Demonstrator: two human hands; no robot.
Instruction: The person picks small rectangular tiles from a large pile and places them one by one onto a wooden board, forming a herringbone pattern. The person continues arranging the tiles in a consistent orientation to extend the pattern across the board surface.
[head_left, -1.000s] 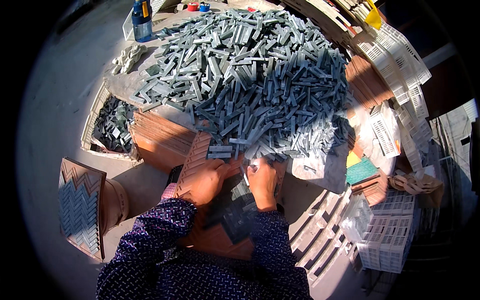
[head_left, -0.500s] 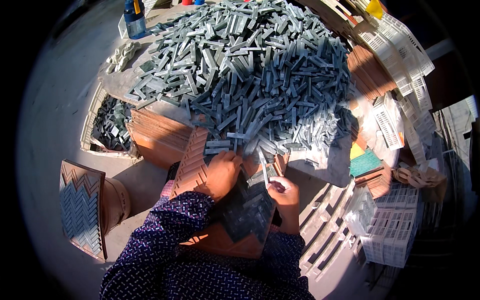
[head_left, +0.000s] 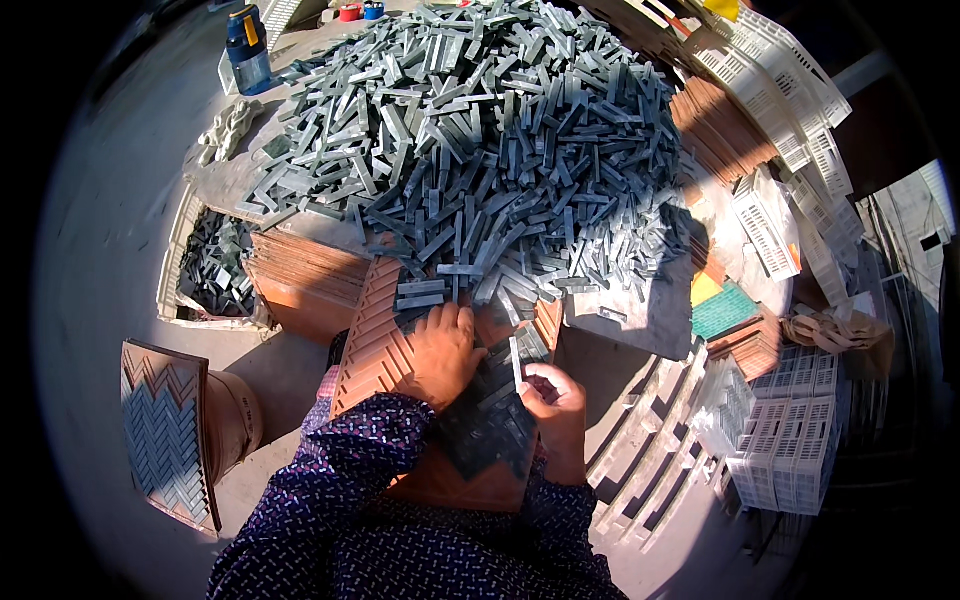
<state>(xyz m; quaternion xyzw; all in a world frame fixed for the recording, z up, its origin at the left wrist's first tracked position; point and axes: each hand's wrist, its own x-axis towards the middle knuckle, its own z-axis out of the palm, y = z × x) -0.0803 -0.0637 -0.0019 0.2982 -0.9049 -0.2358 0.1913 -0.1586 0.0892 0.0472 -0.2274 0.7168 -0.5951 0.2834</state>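
Observation:
A reddish-brown template tray with herringbone slots lies tilted across my lap, its far end against the stone pile. Dark stone strips fill the middle and lower part of its pattern, while slots along the left stay bare. My left hand rests over the tray with its fingers stretched forward and somewhat apart, the tips near a few loose strips at the far end. At the tray's right edge my right hand pinches one pale grey stone strip upright between thumb and fingers.
A big heap of grey-green stone strips covers the table ahead. Stacked brown trays and a crate of dark pieces stand left. A filled tray leans on a drum. White crates and a slatted pallet lie right.
My right hand has drawn slightly nearer and left with the strip. The fingers of my left hand have straightened and spread over the tray. The whole view has shifted a little.

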